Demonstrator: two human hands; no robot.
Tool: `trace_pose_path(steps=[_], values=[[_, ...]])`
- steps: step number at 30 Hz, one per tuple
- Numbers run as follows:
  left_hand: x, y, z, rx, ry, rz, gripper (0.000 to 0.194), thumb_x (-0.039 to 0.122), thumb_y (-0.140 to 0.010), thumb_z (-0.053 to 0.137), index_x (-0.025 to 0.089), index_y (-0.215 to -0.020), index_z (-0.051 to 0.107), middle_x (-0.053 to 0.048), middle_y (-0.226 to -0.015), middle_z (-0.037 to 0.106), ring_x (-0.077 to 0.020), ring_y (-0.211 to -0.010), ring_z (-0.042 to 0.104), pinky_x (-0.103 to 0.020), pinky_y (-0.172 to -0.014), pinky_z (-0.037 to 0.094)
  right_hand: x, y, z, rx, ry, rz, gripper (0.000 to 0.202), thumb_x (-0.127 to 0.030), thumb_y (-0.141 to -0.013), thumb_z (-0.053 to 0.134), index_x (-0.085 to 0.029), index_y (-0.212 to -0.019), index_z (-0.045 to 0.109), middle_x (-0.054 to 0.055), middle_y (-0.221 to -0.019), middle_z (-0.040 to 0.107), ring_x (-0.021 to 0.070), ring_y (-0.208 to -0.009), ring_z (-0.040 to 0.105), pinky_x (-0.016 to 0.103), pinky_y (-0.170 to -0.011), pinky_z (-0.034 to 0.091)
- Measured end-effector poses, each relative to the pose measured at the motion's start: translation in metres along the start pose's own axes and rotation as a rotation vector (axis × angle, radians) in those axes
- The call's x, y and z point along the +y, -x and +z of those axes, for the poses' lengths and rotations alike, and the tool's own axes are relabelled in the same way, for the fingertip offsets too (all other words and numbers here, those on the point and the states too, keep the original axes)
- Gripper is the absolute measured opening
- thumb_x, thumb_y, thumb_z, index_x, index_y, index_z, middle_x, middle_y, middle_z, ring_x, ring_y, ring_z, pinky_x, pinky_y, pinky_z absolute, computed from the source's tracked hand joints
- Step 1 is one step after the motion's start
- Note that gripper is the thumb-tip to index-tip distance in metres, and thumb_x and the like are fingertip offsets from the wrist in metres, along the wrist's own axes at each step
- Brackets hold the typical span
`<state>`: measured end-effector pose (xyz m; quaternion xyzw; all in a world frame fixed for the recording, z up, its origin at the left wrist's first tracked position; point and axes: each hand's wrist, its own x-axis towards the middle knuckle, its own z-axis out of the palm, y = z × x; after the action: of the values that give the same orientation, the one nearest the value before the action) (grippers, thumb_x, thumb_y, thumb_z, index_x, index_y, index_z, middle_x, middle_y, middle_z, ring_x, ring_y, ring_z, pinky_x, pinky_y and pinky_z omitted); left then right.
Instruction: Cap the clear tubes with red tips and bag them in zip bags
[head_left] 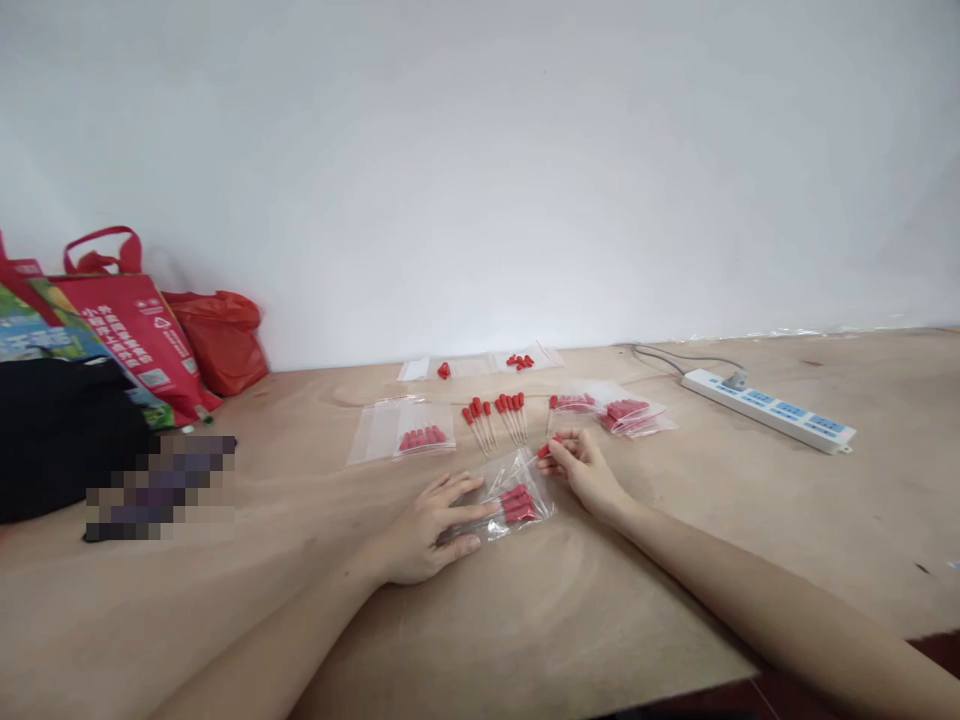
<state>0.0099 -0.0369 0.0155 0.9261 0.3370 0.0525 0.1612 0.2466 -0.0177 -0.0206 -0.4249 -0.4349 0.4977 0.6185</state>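
Observation:
In front of me lies a clear zip bag [491,520] with several red-topped droppers [519,504] inside. My left hand [431,525] rests flat on the left part of this bag, fingers stretched out and spread. At the bag's upper right corner, my right hand [583,470] pinches the red end of a dropper [548,448]; its thin stem points toward the bag and is hard to make out. Loose droppers [511,405] with red tops and thin pale stems lie fanned out beyond both hands. Another single dropper [553,403] lies just above my right hand.
Filled bags of red-topped pieces lie left [425,438] and right [628,412] of the loose droppers. Small red bulbs [520,361] sit on flat bags near the wall. A white power strip [769,410] is at right; red shopping bags [135,330] and a black bag [67,430] stand left.

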Motion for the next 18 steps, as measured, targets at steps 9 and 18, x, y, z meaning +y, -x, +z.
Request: trace_pose_path(steps=[9, 18], values=[[-0.005, -0.001, 0.004, 0.025, 0.001, 0.036, 0.044, 0.033, -0.085, 0.043, 0.035, -0.128, 0.035, -0.001, -0.139, 0.029, -0.0248, -0.128, 0.022, -0.049, -0.103, 0.018, 0.003, -0.001, 0.0, -0.315, 0.225, 0.12, 0.037, -0.042, -0.056, 0.068, -0.017, -0.074, 0.047, -0.007, -0.052, 0.054, 0.0049, -0.032, 0.042, 0.017, -0.033, 0.032], [-0.003, -0.002, 0.003, 0.014, -0.004, 0.031, 0.042, 0.031, -0.085, 0.043, 0.036, -0.126, 0.037, -0.001, -0.139, 0.028, -0.0254, -0.128, 0.022, -0.049, -0.103, 0.016, 0.008, -0.002, 0.007, -0.455, 0.37, 0.06, 0.027, -0.042, -0.065, 0.06, -0.015, -0.061, 0.061, 0.0, -0.057, 0.06, 0.0126, -0.053, 0.055, 0.024, -0.051, 0.042]])
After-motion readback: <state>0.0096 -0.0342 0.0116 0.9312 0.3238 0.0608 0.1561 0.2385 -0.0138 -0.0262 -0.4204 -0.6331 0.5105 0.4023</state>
